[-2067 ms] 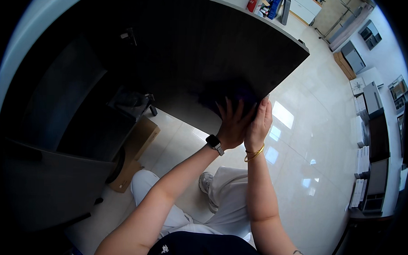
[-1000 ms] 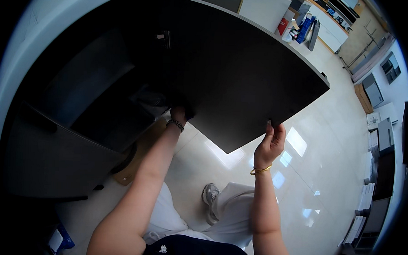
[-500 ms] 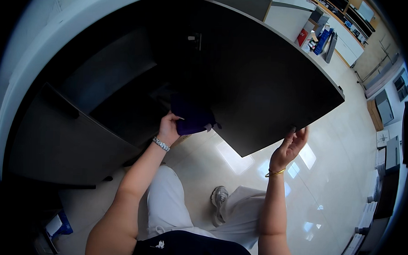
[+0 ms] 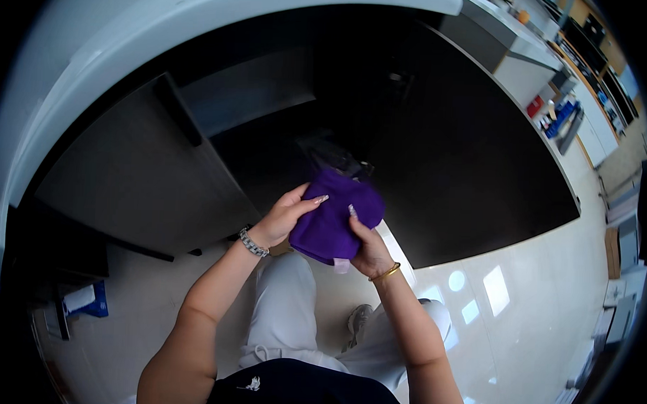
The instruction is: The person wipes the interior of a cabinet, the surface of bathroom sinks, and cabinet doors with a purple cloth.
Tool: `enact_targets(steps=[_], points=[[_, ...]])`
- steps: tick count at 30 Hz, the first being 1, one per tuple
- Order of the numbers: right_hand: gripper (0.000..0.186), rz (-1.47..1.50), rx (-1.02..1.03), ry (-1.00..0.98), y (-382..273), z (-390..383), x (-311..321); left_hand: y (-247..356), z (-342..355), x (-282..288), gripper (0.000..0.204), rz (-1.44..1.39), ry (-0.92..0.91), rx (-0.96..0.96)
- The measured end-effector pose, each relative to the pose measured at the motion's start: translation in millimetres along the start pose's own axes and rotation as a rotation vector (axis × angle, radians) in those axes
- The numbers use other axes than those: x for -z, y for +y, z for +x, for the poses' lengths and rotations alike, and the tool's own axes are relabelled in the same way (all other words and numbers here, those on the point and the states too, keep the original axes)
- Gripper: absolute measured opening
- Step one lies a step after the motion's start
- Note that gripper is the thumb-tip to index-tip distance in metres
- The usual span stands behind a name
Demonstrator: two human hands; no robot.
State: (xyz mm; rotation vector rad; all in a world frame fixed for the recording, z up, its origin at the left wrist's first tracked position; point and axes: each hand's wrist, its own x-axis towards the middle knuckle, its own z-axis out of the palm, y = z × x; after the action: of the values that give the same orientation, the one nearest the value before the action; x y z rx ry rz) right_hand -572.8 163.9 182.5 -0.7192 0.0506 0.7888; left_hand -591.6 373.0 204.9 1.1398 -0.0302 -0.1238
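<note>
A folded purple cloth (image 4: 337,217) with a small pale tag at its lower edge is held between both hands, in front of an open dark cabinet. My left hand (image 4: 289,218) grips its left side, thumb lying on top and fingers underneath. On the right side, my right hand (image 4: 370,248) pinches the cloth the same way, its fingers mostly hidden below. Just beyond the cloth, at the cabinet's opening, lies something dark and shiny like clear plastic (image 4: 332,156), too dim to make out.
The cabinet's right door (image 4: 475,157) stands wide open, and its left door (image 4: 146,174) is swung out too. A white countertop edge (image 4: 223,10) curves above. At lower left on the floor is a blue-and-white package (image 4: 88,299). Shelves and counters line the far right.
My right hand has left the cabinet door's edge and now holds the cloth. The cloth has come out of the shadow toward me. The view has shifted left.
</note>
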Motion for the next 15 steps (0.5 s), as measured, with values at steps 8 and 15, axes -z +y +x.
enact_targets(steps=[8, 15], points=[[0.044, 0.034, -0.058, 0.005, 4.2, 24.9, -12.0, 132.0, -39.5, 40.0, 0.025, 1.367, 1.074, -0.954], [0.042, -0.005, 0.053, 0.042, 5.3, 36.2, -21.6, 162.3, -54.0, 28.1, 0.041, 1.601, 1.16, -0.699]])
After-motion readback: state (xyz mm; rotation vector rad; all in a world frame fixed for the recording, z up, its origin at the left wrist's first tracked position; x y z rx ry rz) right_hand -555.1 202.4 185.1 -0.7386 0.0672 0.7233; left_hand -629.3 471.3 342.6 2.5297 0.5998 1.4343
